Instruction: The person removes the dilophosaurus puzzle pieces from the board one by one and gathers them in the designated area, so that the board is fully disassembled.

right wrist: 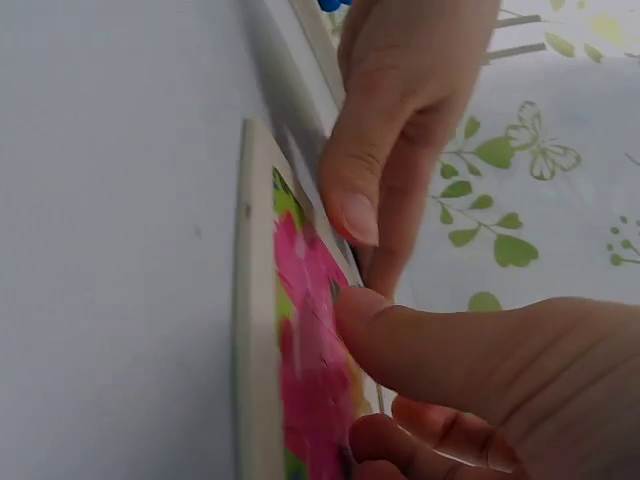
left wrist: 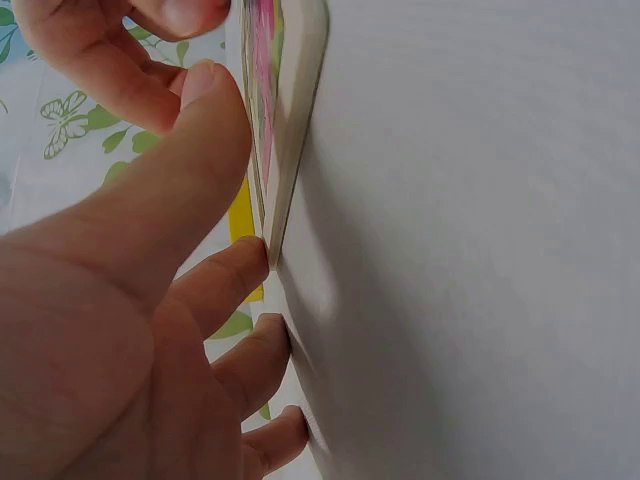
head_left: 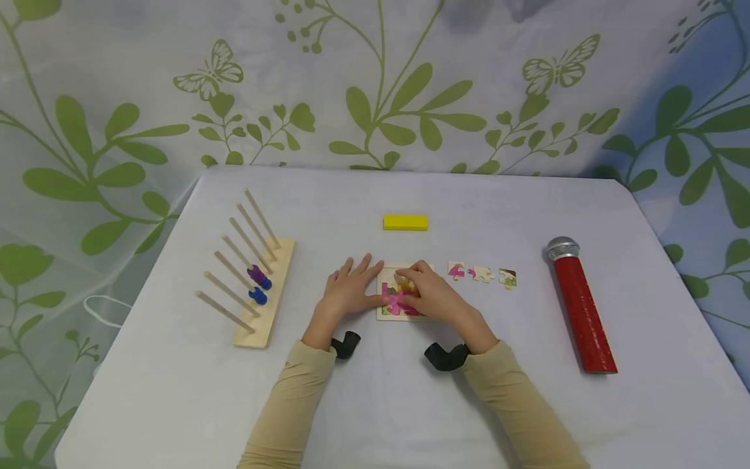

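Observation:
A small wooden jigsaw puzzle board (head_left: 389, 318) lies mid-table, with a pink picture inside its pale frame. My left hand (head_left: 350, 292) rests at the board's left side, fingers spread; its thumb reaches to the frame's edge. Over the board, my right hand (head_left: 436, 293) has bent fingers and pinches a puzzle piece (head_left: 402, 278) between thumb and index finger, partly covered by the fingers. In the right wrist view the right thumb (right wrist: 375, 310) lies close against the pink picture (right wrist: 310, 350). Loose puzzle pieces (head_left: 482, 273) lie to the right of the board.
A yellow block (head_left: 405, 223) lies behind the board. At the left stands a wooden peg rack (head_left: 281, 267) with slanting pegs and several blue and purple beads (head_left: 258, 296). A red microphone (head_left: 586, 312) with a silver head lies at the right.

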Demonstrator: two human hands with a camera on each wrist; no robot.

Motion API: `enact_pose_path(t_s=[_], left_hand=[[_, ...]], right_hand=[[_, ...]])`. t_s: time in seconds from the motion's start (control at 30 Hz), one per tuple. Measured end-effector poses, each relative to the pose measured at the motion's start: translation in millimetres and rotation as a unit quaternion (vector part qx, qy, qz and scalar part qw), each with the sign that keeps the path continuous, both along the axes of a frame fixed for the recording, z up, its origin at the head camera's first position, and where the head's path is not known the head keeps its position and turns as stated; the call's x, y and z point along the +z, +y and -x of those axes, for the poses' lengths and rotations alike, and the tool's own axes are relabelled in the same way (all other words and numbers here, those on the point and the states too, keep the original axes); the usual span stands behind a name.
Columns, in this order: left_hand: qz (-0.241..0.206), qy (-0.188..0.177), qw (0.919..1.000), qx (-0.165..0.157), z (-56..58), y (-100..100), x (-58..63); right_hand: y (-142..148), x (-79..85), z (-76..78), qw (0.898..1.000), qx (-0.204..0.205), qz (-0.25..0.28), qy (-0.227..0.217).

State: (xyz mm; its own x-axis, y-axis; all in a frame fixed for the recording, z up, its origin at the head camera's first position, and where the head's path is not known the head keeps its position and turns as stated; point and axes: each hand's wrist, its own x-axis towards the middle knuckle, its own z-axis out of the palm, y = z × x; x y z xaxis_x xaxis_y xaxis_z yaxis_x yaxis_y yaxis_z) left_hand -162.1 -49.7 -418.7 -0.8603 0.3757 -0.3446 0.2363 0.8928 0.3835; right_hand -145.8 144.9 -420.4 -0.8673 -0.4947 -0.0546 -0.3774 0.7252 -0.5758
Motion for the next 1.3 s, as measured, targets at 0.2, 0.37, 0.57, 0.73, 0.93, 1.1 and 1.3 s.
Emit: enact_pose_path(t_s=[0.2, 0.37, 0.57, 0.73, 0.93, 1.1, 1.3], left_hand=[[-0.009, 0.003, 0.9999, 0.005, -0.4, 1.2, 0.7], [-0.007, 0.004, 0.9999, 0.007, 0.1, 2.4, -0.3], [-0.005, 0.008, 0.9999, 0.008, 0.2, 2.9, -2.3], [-0.011, 0.009, 0.9998, 0.012, -0.8, 2.6, -2.1], [-0.012, 0.010, 0.9998, 0.014, -1.4, 2.7, -2.3], [-0.011, 0.010, 0.9998, 0.011, -0.7, 2.2, -3.2], [-0.020, 0.005, 0.9997, 0.012, -0.7, 2.1, -3.4]], right_hand=[[-9.5, -7.6, -2.3, 1.000, -0.012, -0.007, 0.007], [-10.2, -5.9, -4.5, 1.000, -0.029, 0.011, 0.004], [-11.1, -5.7, -2.3, 0.999, -0.040, 0.027, -0.010], [-11.8, -7.5, 1.0, 0.999, -0.035, 0.017, -0.010], [-12.3, -8.2, 4.4, 0.999, -0.038, 0.010, -0.023], [-2.9, -7.9, 3.9, 0.996, -0.046, 0.055, -0.048], [41.1, -5.9, -3.5, 0.986, -0.092, 0.128, -0.057]])
